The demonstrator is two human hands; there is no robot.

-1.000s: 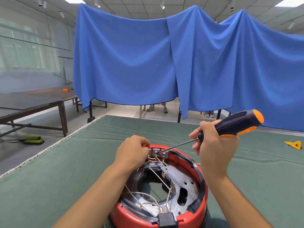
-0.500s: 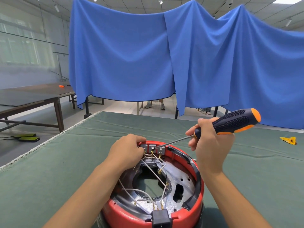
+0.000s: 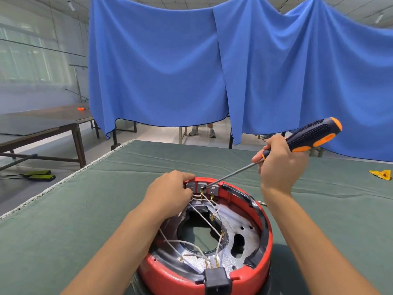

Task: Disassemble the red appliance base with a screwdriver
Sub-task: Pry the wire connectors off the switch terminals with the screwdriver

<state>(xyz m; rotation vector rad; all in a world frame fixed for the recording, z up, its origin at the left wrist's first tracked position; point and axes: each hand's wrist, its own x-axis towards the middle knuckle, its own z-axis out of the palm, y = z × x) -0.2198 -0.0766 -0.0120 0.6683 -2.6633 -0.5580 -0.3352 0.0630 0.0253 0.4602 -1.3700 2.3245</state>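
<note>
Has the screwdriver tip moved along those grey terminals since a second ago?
Cannot tell for sure. The screwdriver tip sits at the middle one of the three terminals on the red base, much as before; the camera itself shifted.

One red appliance base (image 3: 212, 241), one screwdriver (image 3: 297, 143), three grey terminal blocks (image 3: 201, 188) at its far rim, two hands, one yellow scrap (image 3: 381, 174) far right.

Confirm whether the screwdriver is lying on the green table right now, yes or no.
No: the right hand grips the screwdriver above the green table, its tip at the red base's terminals.
</note>
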